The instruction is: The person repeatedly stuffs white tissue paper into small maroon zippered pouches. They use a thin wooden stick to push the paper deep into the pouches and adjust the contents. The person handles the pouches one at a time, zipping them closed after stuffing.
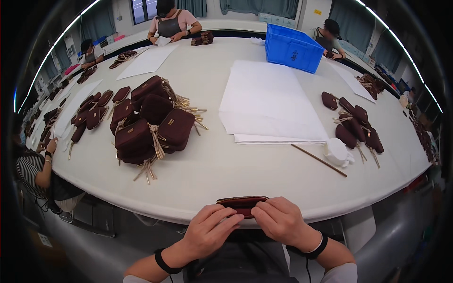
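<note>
At the table's near edge I hold a small dark maroon zip pouch (243, 202), its zipped mouth spread apart and facing up. My left hand (211, 231) grips the pouch's near left side, fingers bent over the rim. On its right end, my right hand (281, 219) has its thumb and fingers closed. The pouch's underside is hidden by my hands. Ahead to the left sits a heap of maroon pouches (177, 129) with beige tassels tipped in gold. A thin brown stick (319, 160) lies to the right, beside a crumpled white cloth (337, 152).
A stack of white sheets (269, 104) covers the middle of the white table (198, 177). Behind it stands a blue crate (293, 52). More maroon pouches (354, 125) lie at right, others (96, 117) at left. A co-worker (172, 23) works across the table; others sit along both sides.
</note>
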The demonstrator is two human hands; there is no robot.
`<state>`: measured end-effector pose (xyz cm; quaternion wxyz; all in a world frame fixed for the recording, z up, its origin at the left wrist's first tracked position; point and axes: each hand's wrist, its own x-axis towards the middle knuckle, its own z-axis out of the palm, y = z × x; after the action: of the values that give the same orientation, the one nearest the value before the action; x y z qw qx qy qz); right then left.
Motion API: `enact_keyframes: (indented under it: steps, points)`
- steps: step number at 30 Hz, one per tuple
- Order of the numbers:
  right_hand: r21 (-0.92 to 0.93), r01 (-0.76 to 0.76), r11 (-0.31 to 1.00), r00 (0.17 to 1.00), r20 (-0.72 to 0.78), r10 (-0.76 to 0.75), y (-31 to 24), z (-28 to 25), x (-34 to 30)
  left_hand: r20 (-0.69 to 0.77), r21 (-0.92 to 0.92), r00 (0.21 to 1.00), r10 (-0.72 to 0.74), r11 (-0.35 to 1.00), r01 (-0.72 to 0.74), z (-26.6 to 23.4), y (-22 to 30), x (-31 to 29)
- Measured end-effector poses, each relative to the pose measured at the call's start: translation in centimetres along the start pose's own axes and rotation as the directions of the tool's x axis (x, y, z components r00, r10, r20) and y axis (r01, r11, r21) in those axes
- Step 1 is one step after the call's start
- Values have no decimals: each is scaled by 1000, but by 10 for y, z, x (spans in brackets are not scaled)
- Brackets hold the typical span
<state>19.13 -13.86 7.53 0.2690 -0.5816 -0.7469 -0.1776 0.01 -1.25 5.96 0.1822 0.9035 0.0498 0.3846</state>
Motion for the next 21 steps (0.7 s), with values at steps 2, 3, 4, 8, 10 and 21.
enact_keyframes:
  steps: [2, 3, 4, 8, 10, 21]
  points:
    - [-33, -28, 999, 997, 76, 30, -5, -4, 3, 14, 62, 1000, -25, 998, 24, 3, -2, -2]
    - [-28, -56, 998, 988, 139, 59, -6, -4, 4, 36, 81, 999, -24, 996, 21, 4, -7, -4]
    - [-24, -84, 996, 976, 202, 88, -8, -4, 5, 57, 100, 998, -23, 995, 17, 6, -10, -5]
    - [-29, -187, 982, 929, 321, 186, -7, -4, 10, 114, -36, 993, -38, 998, 42, 6, -12, -4]
    - [6, -200, 980, 929, 318, 188, -7, -2, 11, 127, -54, 991, -48, 997, 55, 5, -14, -5]
    - [135, -235, 962, 868, 474, 146, 11, 9, 29, 37, 142, 999, 11, 990, -17, 13, -18, 8]
